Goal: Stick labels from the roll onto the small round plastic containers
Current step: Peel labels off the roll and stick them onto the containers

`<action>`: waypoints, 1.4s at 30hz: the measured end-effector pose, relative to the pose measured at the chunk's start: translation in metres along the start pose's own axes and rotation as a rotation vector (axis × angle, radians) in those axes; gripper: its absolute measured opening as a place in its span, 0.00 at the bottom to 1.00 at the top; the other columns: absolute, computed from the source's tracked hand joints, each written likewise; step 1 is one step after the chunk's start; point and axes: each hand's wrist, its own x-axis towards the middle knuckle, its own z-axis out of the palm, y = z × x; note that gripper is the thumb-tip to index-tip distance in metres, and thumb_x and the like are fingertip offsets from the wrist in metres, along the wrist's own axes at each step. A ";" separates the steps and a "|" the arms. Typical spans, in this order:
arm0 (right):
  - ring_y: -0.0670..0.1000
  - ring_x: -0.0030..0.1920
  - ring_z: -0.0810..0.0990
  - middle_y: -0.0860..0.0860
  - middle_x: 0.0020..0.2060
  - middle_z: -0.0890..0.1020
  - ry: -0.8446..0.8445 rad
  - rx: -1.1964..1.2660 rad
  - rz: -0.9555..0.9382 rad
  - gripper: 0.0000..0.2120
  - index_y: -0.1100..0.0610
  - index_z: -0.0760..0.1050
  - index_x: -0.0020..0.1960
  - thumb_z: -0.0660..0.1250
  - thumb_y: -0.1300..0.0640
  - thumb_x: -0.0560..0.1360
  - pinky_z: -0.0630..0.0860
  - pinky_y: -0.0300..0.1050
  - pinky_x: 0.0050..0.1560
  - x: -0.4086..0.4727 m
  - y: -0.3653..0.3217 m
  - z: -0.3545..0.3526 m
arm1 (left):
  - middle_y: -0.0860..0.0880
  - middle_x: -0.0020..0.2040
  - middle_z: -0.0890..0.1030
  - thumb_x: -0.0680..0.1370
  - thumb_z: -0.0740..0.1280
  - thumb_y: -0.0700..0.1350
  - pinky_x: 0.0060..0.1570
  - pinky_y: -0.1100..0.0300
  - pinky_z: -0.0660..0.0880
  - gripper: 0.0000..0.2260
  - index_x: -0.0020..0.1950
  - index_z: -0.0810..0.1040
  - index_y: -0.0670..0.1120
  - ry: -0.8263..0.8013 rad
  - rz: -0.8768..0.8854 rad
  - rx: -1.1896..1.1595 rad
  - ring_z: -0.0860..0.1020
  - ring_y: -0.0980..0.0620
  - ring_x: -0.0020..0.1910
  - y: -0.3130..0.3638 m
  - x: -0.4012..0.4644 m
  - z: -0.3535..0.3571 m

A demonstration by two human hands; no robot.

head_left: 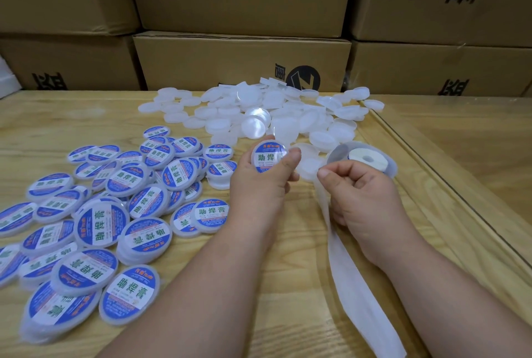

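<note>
Left hand [260,182] up off the tabletop [86,124], fingers and thumb curled round one small round container [266,156], gripping it by the rim. Its flat labelled face is tilted up toward the person, blue label with the white band across the middle, the printed characters reading upright from this side. The thumb tip lies over the right edge of that label.

Right hand [357,193] just beside it, fingers curled in, pinching the white backing strip [342,280]. That strip runs long and narrow from the hand down toward the near edge of the tabletop, slanting slightly to the right as it comes. Behind the right hand's knuckles sits the label roll [364,157], lying flat, white core facing up.

Out to the left, the labelled containers [98,213] are heaped loosely, many overlapping, blue faces mostly up but turned every which way. Beyond both hands, at the far side of the tabletop, the plain containers [259,112] lie in a pile, translucent white, some flat, some leaning on their neighbours, a few touching the box behind.

A wall of stacked cardboard boxes [241,61] with black printed characters closes off the back. A dark seam runs along the tabletop at the right.
</note>
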 end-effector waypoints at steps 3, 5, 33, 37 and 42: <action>0.45 0.25 0.65 0.46 0.25 0.71 0.005 -0.008 -0.001 0.10 0.47 0.83 0.39 0.73 0.57 0.78 0.63 0.41 0.29 0.001 0.001 -0.001 | 0.50 0.47 0.87 0.78 0.72 0.52 0.30 0.65 0.75 0.10 0.55 0.80 0.48 0.039 -0.121 -0.218 0.85 0.54 0.37 0.007 0.003 -0.003; 0.44 0.25 0.65 0.45 0.25 0.72 0.009 -0.012 -0.003 0.10 0.46 0.83 0.39 0.73 0.57 0.78 0.64 0.41 0.30 0.001 0.001 -0.001 | 0.46 0.46 0.88 0.81 0.63 0.62 0.26 0.65 0.74 0.19 0.60 0.77 0.48 0.085 -0.179 -0.328 0.83 0.54 0.31 0.010 0.006 -0.006; 0.42 0.23 0.62 0.42 0.23 0.66 0.183 -0.167 -0.116 0.15 0.55 0.74 0.37 0.70 0.49 0.79 0.62 0.34 0.23 0.002 0.005 -0.005 | 0.59 0.64 0.79 0.81 0.60 0.38 0.62 0.67 0.70 0.21 0.70 0.73 0.58 -0.184 0.390 0.760 0.74 0.63 0.64 -0.010 -0.004 0.001; 0.42 0.22 0.63 0.41 0.21 0.67 0.216 -0.236 -0.158 0.18 0.56 0.70 0.34 0.69 0.53 0.80 0.62 0.32 0.24 0.003 0.005 -0.006 | 0.60 0.77 0.66 0.79 0.55 0.42 0.75 0.55 0.47 0.32 0.82 0.52 0.60 -0.434 0.394 1.348 0.50 0.53 0.81 -0.023 -0.008 0.003; 0.39 0.28 0.72 0.40 0.26 0.77 0.198 -0.334 -0.158 0.10 0.55 0.76 0.40 0.73 0.52 0.76 0.69 0.29 0.32 0.003 0.006 -0.005 | 0.60 0.72 0.71 0.77 0.60 0.43 0.69 0.57 0.53 0.30 0.78 0.60 0.61 -0.336 0.398 1.266 0.59 0.53 0.73 -0.019 -0.010 0.003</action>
